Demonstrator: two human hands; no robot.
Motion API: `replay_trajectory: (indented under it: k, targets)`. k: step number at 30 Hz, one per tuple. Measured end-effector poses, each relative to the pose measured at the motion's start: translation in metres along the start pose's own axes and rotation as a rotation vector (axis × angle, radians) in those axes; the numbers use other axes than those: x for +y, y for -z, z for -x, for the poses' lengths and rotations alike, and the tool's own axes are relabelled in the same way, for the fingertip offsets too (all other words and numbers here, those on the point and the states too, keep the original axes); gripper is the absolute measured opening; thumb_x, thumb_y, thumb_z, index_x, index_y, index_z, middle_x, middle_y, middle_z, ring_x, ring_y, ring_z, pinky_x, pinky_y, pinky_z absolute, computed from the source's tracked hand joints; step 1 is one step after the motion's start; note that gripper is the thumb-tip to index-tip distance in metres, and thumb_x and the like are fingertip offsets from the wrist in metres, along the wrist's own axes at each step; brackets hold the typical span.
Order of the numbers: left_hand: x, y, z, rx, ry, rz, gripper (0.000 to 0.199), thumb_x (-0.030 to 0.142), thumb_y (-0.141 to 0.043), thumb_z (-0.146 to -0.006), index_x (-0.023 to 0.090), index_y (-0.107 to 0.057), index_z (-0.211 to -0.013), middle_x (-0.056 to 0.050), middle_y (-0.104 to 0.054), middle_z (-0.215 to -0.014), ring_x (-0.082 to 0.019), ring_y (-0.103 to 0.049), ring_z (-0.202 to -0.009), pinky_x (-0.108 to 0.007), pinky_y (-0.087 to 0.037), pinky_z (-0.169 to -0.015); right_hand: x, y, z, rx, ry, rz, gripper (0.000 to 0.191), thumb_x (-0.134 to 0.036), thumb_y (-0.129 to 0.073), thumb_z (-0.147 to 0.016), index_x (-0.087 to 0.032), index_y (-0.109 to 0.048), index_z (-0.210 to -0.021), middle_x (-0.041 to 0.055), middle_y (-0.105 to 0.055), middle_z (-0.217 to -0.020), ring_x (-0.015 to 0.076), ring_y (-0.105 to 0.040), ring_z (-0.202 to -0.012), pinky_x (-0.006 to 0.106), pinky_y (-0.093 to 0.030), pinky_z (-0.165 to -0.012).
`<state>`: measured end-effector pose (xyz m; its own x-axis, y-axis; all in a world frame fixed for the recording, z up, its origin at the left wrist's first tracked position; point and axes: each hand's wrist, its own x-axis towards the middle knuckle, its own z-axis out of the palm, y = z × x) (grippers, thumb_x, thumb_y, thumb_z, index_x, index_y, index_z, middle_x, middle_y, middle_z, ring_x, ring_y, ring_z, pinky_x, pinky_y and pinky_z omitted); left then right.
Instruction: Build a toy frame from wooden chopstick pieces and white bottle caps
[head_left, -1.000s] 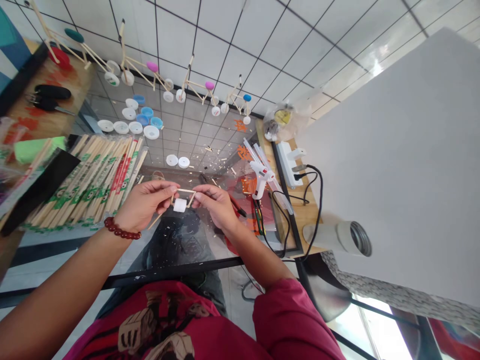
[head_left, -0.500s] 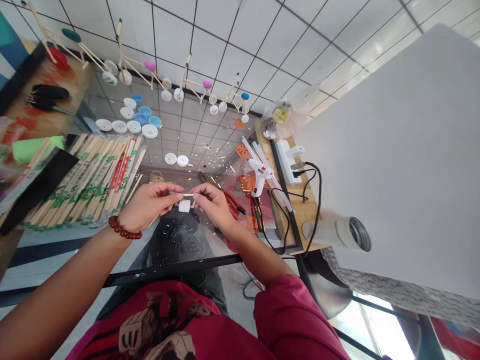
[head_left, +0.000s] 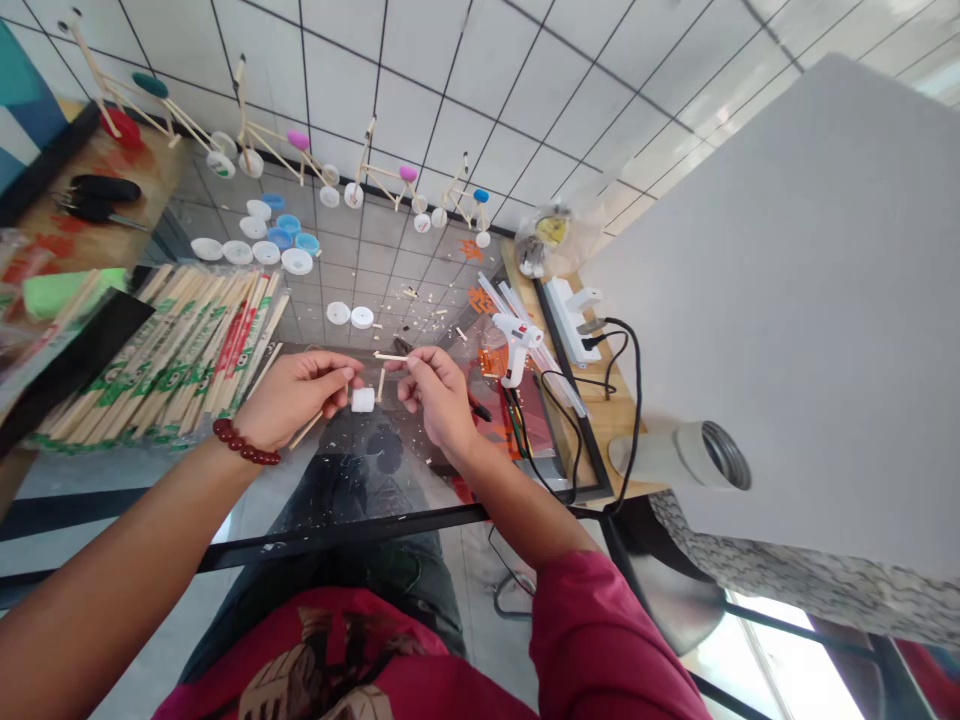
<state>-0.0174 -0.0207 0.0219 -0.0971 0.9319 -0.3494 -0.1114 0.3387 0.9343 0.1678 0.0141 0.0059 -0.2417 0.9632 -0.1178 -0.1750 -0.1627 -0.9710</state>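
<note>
Between the thumb and fingers of my right hand (head_left: 435, 395) is a short wooden stick (head_left: 390, 356), pointing left. My left hand (head_left: 311, 388) has its thumb and forefinger pressed together; whether anything small is between them, I cannot make out. Just right of its fingertips, a white bottle cap piece (head_left: 363, 400) stands on the glass table (head_left: 352, 480), with another short stick (head_left: 380, 386) upright at its right side. A longer thin stick (head_left: 306, 430) shows partly from under my left hand. Pliers with red handles (head_left: 478, 408) lie partly hidden behind my right hand.
Wrapped chopsticks (head_left: 165, 360) lie at left. White caps (head_left: 297, 261) and blue caps (head_left: 307, 243) sit farther back, before several stick-and-cap models (head_left: 375, 170). A white glue gun (head_left: 517, 345), its cord and a power strip (head_left: 571, 320) are at right. Wood scraps litter the glass.
My hands have moved apart. The short stick that both held between their fingertips is now in my right hand alone, and the cap piece with its upright stick shows more fully.
</note>
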Motion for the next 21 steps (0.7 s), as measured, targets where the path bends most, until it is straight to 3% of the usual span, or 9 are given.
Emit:
replay_trajectory:
  k: [6, 10, 12, 16, 18, 21]
  targets:
    - [0.000, 0.002, -0.001, 0.053, -0.066, -0.055, 0.021, 0.025, -0.084, -0.072, 0.014, -0.082, -0.090, -0.006, -0.072, -0.070, -0.011, -0.054, -0.049, -0.022, -0.038, -0.042, 0.001, 0.000, 0.001, -0.021, 0.041, 0.026, 0.033, -0.053, -0.073, -0.085, -0.024, -0.056, -0.089, -0.0020, -0.070, -0.083, 0.0071, -0.052, -0.055, 0.019, -0.035, -0.045]
    - [0.002, 0.003, 0.004, 0.206, -0.299, -0.136, 0.022, 0.028, -0.087, -0.072, 0.019, -0.084, -0.092, -0.004, -0.070, -0.069, -0.012, -0.054, -0.053, -0.021, -0.040, -0.046, 0.004, -0.001, 0.001, 0.009, 0.161, 0.073, 0.032, -0.052, -0.076, -0.083, -0.023, -0.064, -0.092, -0.0039, -0.064, -0.076, 0.0078, -0.048, -0.054, 0.022, -0.036, -0.047]
    - [0.002, -0.001, 0.007, 0.146, -0.339, -0.073, 0.024, 0.032, -0.089, -0.071, 0.019, -0.085, -0.091, -0.003, -0.068, -0.065, -0.011, -0.052, -0.053, -0.021, -0.039, -0.047, 0.006, -0.001, 0.001, 0.023, 0.243, 0.119, 0.028, -0.049, -0.075, -0.085, -0.023, -0.068, -0.094, -0.0042, -0.062, -0.073, 0.0095, -0.050, -0.056, 0.024, -0.041, -0.052]
    - [0.002, -0.012, 0.010, -0.032, -0.237, 0.200, 0.039, 0.041, -0.096, -0.057, 0.013, -0.084, -0.082, -0.003, -0.063, -0.059, -0.010, -0.051, -0.053, -0.019, -0.034, -0.045, 0.012, -0.004, -0.001, -0.013, 0.513, 0.341, 0.017, -0.040, -0.070, -0.091, -0.024, -0.075, -0.094, 0.0022, -0.072, -0.087, 0.0155, -0.062, -0.075, 0.029, -0.051, -0.070]
    - [0.001, -0.015, 0.010, -0.047, -0.205, 0.301, 0.043, 0.040, -0.100, -0.050, 0.012, -0.083, -0.078, -0.003, -0.063, -0.061, -0.009, -0.052, -0.055, -0.019, -0.035, -0.045, 0.012, -0.004, -0.002, -0.073, 0.626, 0.505, 0.018, -0.038, -0.066, -0.095, -0.024, -0.076, -0.096, 0.0046, -0.074, -0.091, 0.0175, -0.064, -0.080, 0.032, -0.053, -0.077]
    - [-0.001, -0.014, 0.008, -0.045, -0.189, 0.375, 0.045, 0.039, -0.102, -0.045, 0.012, -0.080, -0.073, -0.004, -0.067, -0.067, -0.008, -0.053, -0.057, -0.018, -0.037, -0.045, 0.004, 0.006, -0.002, -0.155, 0.671, 0.819, 0.019, -0.035, -0.062, -0.099, -0.025, -0.076, -0.107, 0.0093, -0.076, -0.110, 0.0211, -0.068, -0.096, 0.036, -0.054, -0.091]
